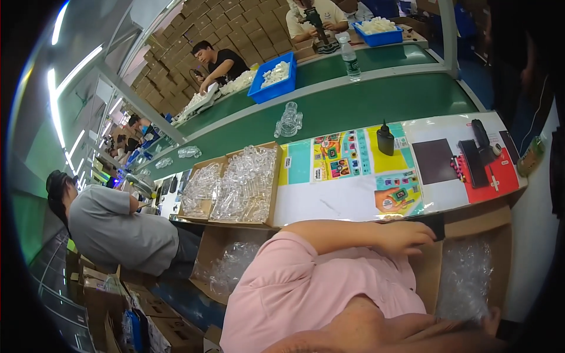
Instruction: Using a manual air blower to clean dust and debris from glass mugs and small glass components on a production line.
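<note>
My left arm reaches across my pink shirt, and my left hand (409,237) hangs by the near edge of the table. Its fingers are loosely stretched and apart, with nothing visible in them. At the lower right, my right hand (491,321) is at the near end of an open cardboard box (501,265). Clear plastic pieces (465,273) fill this box, and the hand is beside them. Most of the right hand's fingers are hidden or too dim, so what they hold cannot be made out. A dark patch (436,227) lies just beyond my left fingertips.
On the table stand a cardboard tray (274,194) of clear plastic parts and a black dropper bottle (385,140). A black pouch (472,162) lies right. Beyond, a green conveyor belt (335,106) carries clear parts (288,120). Co-workers sit left and across.
</note>
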`<state>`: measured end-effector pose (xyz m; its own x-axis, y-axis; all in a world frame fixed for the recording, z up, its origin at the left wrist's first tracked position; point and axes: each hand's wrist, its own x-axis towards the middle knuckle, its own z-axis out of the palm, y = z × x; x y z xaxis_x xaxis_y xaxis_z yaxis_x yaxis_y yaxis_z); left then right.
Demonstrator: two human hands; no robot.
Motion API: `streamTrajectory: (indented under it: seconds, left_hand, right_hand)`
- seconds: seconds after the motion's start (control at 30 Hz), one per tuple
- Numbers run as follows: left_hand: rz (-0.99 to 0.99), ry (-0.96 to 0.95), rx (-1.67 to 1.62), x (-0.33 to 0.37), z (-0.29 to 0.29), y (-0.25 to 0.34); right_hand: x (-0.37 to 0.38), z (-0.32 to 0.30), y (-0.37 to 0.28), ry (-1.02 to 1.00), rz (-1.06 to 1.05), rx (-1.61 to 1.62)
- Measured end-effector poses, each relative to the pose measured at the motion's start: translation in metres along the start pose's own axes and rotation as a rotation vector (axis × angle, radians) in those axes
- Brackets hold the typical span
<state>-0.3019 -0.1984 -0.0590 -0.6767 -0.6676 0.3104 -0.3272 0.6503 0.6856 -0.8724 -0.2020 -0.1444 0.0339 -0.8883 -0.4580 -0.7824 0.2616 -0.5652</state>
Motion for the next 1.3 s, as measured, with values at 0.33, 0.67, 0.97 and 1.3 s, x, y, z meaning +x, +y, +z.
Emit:
streamTrajectory:
  seconds: [0.33, 0.67, 0.97, 1.3]
  left_hand:
    - [0.308, 0.144, 0.148, 0.089, 0.046, 0.036]
    - [0.403, -0.017, 0.282, 0.110, 0.075, 0.026]
    - [0.594, 0.026, 0.252, 0.125, 0.126, -0.015]
    - [0.793, -0.010, 0.504, 0.117, 0.040, 0.056]
  right_hand:
    - [-0.035, 0.090, -0.254, 0.243, -0.496, 0.567]
    - [0.173, 0.172, -0.086, 0.073, -0.209, 1.196]
    - [0.218, 0.198, -0.135, -0.079, -0.507, 1.345]
    - [0.186, 0.167, -0.153, -0.010, -0.799, 1.489]
